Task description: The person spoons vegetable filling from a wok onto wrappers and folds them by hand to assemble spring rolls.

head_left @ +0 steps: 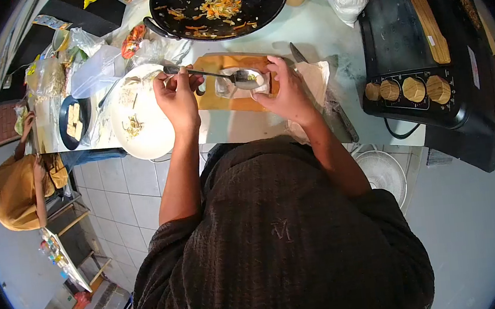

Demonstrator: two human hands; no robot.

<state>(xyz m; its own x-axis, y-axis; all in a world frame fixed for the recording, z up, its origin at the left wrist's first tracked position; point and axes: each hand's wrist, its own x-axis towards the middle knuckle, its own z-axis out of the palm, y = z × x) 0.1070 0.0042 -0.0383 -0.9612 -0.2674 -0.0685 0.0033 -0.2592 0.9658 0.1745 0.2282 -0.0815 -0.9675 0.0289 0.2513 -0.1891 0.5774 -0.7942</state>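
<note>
One spoon (231,77), upper centre of the frame, handle pinched by the left hand (179,104), bowl above a pale wrapper (223,89) on a wooden board (211,102), was probably best kept low and level beside the right hand (291,93), fingers parted, grip unclear.

Glare bleaches the plate (152,142); dark edges bow.

Looks like a kitchen, though impossible to say whether in a home or a shop. Has a worktop (236,130) bearing a wok (269,12) of chopped vegetables (222,5), plus a board (218,102), a spoon (222,75), a knife (342,115) and a large plate (151,144). Includes a black oven (391,39) with round knobs (414,89), bagged food (46,78) at left and a tiled floor (117,197) below.
</note>
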